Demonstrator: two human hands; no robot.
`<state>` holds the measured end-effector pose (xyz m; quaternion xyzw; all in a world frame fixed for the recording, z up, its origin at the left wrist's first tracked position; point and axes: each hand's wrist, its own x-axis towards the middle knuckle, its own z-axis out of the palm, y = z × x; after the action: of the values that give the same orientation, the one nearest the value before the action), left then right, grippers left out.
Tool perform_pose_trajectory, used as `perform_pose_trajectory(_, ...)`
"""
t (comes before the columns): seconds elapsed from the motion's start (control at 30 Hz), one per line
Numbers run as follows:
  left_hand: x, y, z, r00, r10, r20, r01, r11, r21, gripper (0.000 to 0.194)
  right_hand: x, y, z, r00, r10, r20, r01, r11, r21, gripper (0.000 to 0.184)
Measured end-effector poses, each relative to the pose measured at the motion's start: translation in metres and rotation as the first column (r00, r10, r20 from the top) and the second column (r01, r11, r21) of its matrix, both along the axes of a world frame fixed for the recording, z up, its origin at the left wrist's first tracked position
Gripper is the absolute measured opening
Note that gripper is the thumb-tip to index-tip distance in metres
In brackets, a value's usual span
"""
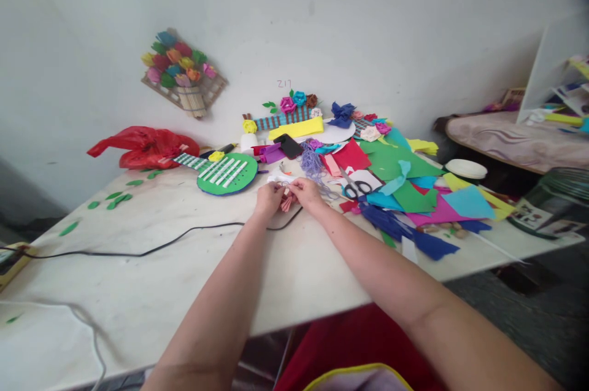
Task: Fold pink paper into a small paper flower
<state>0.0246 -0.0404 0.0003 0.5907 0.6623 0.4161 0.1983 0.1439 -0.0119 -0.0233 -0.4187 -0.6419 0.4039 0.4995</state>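
Observation:
My left hand (269,198) and my right hand (306,193) meet over the middle of the table. Between them is a small bunched piece of pink crepe paper (288,202), pinched at its top by the fingers of both hands. Its folds fan out downward. A thin strand seems to be at the fingertips, too small to make out. Just behind the hands lies a white object (278,178), partly hidden. Lilac yarn (311,161) sits loosely piled beyond my right hand. Scissors (356,187) with black handles rest to the right on paper scraps.
A green paper guitar (229,174) lies left of my hands, near a red plastic bag (145,147). A black cord (184,232) crosses the table toward my hands. Coloured paper sheets (396,159) cover the right side. A phone (288,146) and glass jar (552,197) stand out.

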Motion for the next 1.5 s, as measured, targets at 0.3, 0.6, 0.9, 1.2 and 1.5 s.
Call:
perform_pose_trajectory(0.3, -0.010, -0.003, 0.002, 0.989, -0.023, -0.143, 0.011, 0.996, -0.083, 0.032, -0.001, 0.004, -0.008, 0.991, -0.051, 0.122, 0.040, 0.995, 0.091, 0.012)
perform_pose_trajectory(0.6, -0.004, -0.006, 0.002, 0.958, 0.076, -0.275, 0.005, 0.959, 0.283, 0.032, 0.000, -0.001, 0.000, 0.937, -0.092, 0.336, 0.024, 0.980, 0.200, 0.016)
perform_pose_trajectory(0.9, 0.002, -0.002, -0.004, 0.964, -0.059, -0.259, 0.107, 0.979, 0.175, 0.034, 0.005, -0.005, 0.013, 0.846, -0.098, 0.524, -0.025, 0.975, 0.222, 0.021)
perform_pose_trajectory(1.2, -0.001, 0.003, -0.003, 0.907, 0.075, -0.415, -0.041, 0.995, 0.090, 0.039, 0.003, -0.005, 0.009, 0.894, 0.069, 0.442, -0.188, 0.955, 0.231, 0.018)
perform_pose_trajectory(1.5, -0.003, 0.002, 0.002, 0.867, 0.114, -0.485, -0.102, 0.994, 0.051, 0.049, 0.006, -0.010, 0.013, 0.877, 0.150, 0.456, -0.267, 0.942, 0.203, 0.017)
